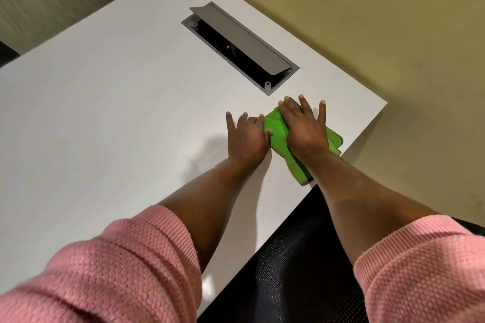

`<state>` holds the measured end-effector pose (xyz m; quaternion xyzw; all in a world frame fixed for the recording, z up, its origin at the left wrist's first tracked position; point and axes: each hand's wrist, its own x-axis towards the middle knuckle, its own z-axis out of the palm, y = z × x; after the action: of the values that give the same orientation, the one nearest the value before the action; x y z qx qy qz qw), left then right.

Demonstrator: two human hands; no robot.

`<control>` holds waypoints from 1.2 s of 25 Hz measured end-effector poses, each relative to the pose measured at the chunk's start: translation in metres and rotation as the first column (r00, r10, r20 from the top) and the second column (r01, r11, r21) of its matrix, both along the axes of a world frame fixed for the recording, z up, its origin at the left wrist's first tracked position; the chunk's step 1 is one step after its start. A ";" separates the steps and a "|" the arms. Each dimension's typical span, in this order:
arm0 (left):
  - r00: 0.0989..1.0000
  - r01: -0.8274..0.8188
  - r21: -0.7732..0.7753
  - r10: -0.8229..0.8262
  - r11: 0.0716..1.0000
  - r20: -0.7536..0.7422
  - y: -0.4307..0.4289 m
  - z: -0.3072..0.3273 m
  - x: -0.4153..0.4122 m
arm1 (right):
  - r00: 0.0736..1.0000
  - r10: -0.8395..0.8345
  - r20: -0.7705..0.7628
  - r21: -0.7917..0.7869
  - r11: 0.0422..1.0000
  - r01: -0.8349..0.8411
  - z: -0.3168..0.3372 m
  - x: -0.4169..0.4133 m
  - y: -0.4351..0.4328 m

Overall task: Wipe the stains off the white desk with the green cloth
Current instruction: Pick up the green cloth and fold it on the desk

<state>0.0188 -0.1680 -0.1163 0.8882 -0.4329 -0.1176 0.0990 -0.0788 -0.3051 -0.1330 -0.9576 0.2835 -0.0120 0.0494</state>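
The green cloth [278, 134] lies bunched on the white desk [105, 113] near its right edge. My right hand [307, 128] presses flat on top of the cloth with fingers spread. My left hand [246, 136] rests flat on the desk just left of the cloth, its thumb and fingertips touching the cloth's left edge. Part of the cloth is hidden under my right palm and wrist. I can see no distinct stains on the desk surface.
A grey cable hatch [240, 46] with its lid propped open is set into the desk beyond my hands. A black mesh chair back [296, 270] stands against the desk's near right edge. A beige wall runs along the right.
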 end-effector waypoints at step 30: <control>0.980 -0.195 -0.193 0.182 0.962 -0.082 0.244 0.150 -0.071 | 0.959 0.166 0.231 0.114 0.974 -0.196 0.156 -0.070 0.218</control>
<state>-0.0522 0.0757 0.0340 0.9067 -0.3527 -0.0918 0.2124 -0.1485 -0.0875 0.0226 -0.9667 0.1875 -0.0941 0.1463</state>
